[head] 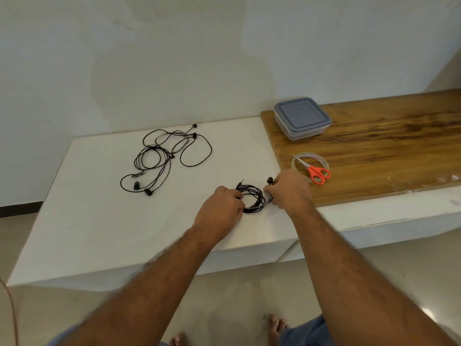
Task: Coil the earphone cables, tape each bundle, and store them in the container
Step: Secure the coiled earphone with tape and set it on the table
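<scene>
Both hands grip one coiled earphone cable (253,199) near the desk's (99,221) front edge. Left hand (220,208) pinches its left side, right hand (290,189) its right.

- A glossy white rectangular tabletop (99,221) stands against a pale, stained wall (174,58).
- A brown wood-grain board (386,146) lies on its right part.
- Orange-handled scissors (314,171) lie on that board.
- Below is a shiny beige floor (237,303).
</scene>
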{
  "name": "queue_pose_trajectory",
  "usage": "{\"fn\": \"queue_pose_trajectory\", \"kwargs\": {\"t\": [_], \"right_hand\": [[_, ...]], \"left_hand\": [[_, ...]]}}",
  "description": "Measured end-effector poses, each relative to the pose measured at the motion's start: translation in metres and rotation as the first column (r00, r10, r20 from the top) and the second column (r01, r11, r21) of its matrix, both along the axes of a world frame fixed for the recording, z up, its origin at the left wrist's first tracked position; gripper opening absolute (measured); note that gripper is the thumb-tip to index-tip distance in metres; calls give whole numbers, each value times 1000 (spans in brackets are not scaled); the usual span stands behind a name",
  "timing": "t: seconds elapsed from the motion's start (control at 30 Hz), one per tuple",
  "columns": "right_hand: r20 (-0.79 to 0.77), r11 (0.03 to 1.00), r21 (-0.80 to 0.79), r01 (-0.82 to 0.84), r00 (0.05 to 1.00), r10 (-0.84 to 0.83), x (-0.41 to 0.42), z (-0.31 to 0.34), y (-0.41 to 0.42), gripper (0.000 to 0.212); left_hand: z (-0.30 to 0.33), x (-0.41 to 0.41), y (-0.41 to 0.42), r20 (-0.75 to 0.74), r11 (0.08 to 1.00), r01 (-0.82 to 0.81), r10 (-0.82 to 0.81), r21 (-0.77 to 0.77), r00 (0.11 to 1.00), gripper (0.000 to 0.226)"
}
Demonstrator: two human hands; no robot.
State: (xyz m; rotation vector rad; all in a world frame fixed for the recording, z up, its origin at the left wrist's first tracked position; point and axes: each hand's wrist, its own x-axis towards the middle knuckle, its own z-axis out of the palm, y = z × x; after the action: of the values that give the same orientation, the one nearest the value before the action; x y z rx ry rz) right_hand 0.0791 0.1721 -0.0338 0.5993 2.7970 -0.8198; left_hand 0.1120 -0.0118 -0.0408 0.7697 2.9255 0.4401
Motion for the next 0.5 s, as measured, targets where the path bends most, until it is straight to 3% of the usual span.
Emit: {"fn": "queue_pose_trajectory", "kwargs": {"t": [0.1, 0.2, 0.3, 0.5], "right_hand": [[12, 992, -127, 28, 1000, -27, 1, 3, 4, 16], [-90, 991, -130, 23, 995, -35, 3, 9, 5, 16], [-204, 980, -179, -87, 978, 49, 5, 16, 2, 14], [-251, 931, 24, -363, 899, 358, 8, 20, -11, 13]], "left_hand": [[-1, -1, 0, -11, 1000, 3, -3, 3, 1000, 29], [-1, -1, 0, -11, 1000, 6, -6, 11, 1000, 28], [-1, -2, 0, -18, 1000, 13, -13, -7, 1000, 28], [0, -2, 1, -9, 1000, 11, -11, -28, 1000, 29]]}}
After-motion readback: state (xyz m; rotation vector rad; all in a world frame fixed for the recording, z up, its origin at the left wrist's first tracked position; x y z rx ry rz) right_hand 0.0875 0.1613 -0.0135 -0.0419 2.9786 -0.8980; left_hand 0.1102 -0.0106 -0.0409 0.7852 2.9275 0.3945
